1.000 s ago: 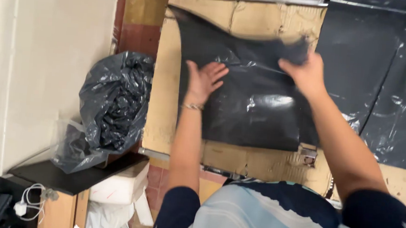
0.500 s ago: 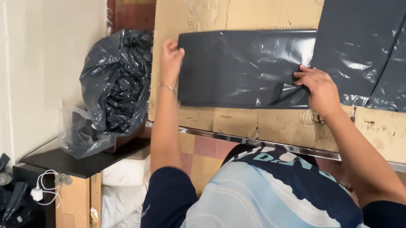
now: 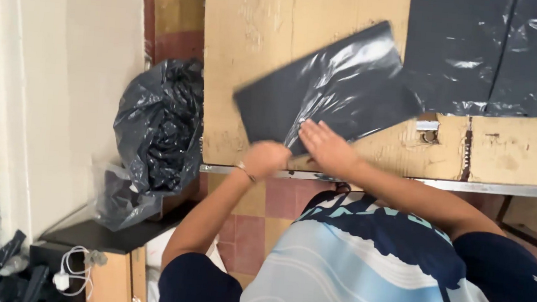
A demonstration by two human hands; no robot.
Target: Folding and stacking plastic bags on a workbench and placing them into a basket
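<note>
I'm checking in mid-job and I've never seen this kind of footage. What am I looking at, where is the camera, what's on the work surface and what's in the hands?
There is no machine here: a person works with two bare hands, and the one camera sits on their head, looking down past their striped shirt. The surface is a worn cardboard-covered table with a metal edge. On it lies a folded black plastic sheet, tilted; larger black plastic is spread at the upper right. The left hand is at the folded sheet's near edge, and the right hand presses flat on it. Beside the table sits a stuffed black bag, above a dark cabinet top with a white cable.
</note>
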